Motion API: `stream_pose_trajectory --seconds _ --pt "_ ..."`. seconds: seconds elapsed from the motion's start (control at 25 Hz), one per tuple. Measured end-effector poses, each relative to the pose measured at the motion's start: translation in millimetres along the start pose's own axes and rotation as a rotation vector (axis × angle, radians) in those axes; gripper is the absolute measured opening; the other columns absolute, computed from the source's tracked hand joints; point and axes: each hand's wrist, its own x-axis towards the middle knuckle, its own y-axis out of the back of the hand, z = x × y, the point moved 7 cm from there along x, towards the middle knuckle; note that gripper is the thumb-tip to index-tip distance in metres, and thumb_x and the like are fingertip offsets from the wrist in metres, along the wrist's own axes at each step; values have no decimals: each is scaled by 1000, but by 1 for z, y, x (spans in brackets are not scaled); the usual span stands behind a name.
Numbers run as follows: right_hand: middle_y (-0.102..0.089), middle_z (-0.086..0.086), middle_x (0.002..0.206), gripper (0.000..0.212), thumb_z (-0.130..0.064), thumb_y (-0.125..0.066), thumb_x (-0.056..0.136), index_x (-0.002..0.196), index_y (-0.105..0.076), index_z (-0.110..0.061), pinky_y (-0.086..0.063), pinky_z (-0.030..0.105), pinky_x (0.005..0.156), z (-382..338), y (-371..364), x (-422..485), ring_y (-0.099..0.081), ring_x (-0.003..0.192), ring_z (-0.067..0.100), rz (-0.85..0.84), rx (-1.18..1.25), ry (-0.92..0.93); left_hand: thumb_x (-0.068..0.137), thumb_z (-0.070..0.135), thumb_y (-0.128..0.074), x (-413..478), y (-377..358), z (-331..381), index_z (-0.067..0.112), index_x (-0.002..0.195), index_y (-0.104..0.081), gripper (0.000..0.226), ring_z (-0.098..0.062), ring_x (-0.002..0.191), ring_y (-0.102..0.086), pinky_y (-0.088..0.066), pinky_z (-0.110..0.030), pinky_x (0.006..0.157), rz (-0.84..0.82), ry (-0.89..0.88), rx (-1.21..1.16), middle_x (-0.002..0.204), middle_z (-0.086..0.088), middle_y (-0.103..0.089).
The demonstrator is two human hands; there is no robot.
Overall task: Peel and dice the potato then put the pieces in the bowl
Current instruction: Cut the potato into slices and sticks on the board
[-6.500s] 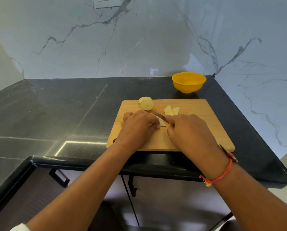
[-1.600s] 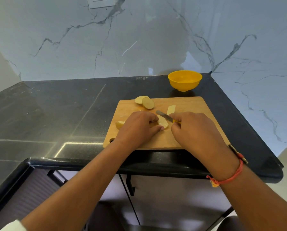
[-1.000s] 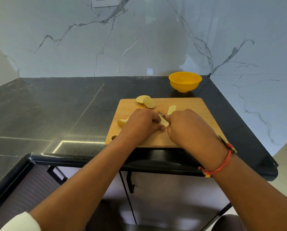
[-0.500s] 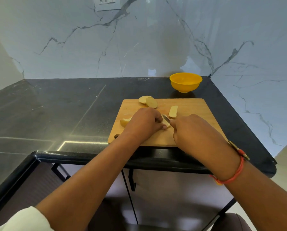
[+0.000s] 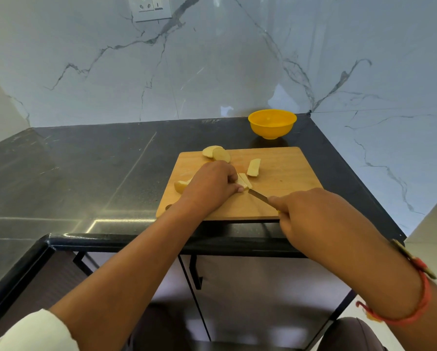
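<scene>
Centre frame: cut potato strips (image 5: 245, 180) lie on the cutting board (image 5: 288, 178), pale yellow with flat cut faces. Their long axis runs near-upright in the frame, leaning to the upper left.
Left hand (image 5: 212, 188): fingers curled down over the strips' left side, pinning them to the board.
Right hand (image 5: 311, 216): wrapped round the handle of the knife (image 5: 258, 196). The blade slants from lower right to upper left, its tip meeting the strips.
One loose strip (image 5: 253, 167) sits just above and right of the strips, leaning to the upper right.
Two round slices (image 5: 216, 153) overlap at the board's upper-left corner.
Another piece (image 5: 180, 186) shows left of the left hand.
The yellow bowl (image 5: 272, 124) stands beyond the board's far edge, near the marble wall and apart from the board.
The board's near edge lies close to the front lip of the dark surface (image 5: 85, 173). Open surface spreads to the left, with only a narrow margin to the right.
</scene>
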Motion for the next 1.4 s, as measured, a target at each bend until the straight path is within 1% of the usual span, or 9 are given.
stream_pose_trajectory --seconds 0.08,0.2,0.28,0.44,0.56,0.8,0.96,1.12,1.4 --pt "-57 3 121 59 -20 -55 99 149 -30 -40 -52 36 96 4 -2 -6 -58 107 20 58 29 6 85 40 -74 2 0 0 23 109 -73 29 -11 94 -61 -42 -20 77 -23 -7 26 104 3 -72" --pt "-56 -8 85 46 -27 -42 102 145 -38 -44 -51 22 70 18 4 -20 -56 72 10 463 125 -5 82 37 -78 5 5 0 25 116 -69 37 -10 98 -61 -49 -22 83 -75 -64 -6 113 4 -70" --pt "-48 -12 73 44 -29 -43 102 143 -44 -41 -45 20 62 28 6 -17 -49 59 7 595 255 -25 83 33 -78 9 8 4 28 121 -67 40 -10 105 -60 -50 -24 89 -108 -129 -13 122 5 -66" --pt "-52 -11 78 43 -28 -48 101 143 -47 -35 -52 28 71 38 8 15 -50 63 8 720 445 -92 89 27 -72 17 0 11 33 124 -67 36 -11 121 -51 -42 -30 104 -287 -223 -29 135 11 -58" --pt "-56 -9 80 41 -27 -47 100 140 -51 -32 -42 21 57 38 9 43 -45 60 6 795 503 -99 90 30 -70 21 -2 8 34 123 -68 33 -10 118 -52 -42 -31 104 -334 -257 -7 134 12 -58" --pt "-69 -3 94 38 -27 -49 99 136 -56 -28 -48 28 62 41 7 84 -51 70 8 827 577 -101 90 41 -68 26 6 -8 34 120 -68 31 -9 111 -51 -37 -23 93 -237 -251 115 131 10 -58" --pt "-54 -11 79 38 -28 -48 100 137 -55 -28 -35 18 51 44 -3 92 -44 59 3 825 580 -92 91 44 -65 28 14 -27 27 123 -67 36 -11 107 -52 -44 -27 96 -169 -150 207 128 5 -59" --pt "-64 -7 91 40 -30 -46 100 140 -52 -28 -38 18 52 50 -7 99 -48 63 5 780 639 -111 92 46 -63 30 17 -27 23 126 -65 42 -17 116 -53 -45 -33 102 -131 -120 303 129 2 -58" --pt "-68 0 117 43 -28 -47 100 143 -50 -26 -46 22 63 57 -11 99 -52 75 8 782 719 -150 82 50 -73 46 -10 29 28 140 -52 66 -15 117 -57 -48 -31 97 -110 -129 60 141 2 -54"
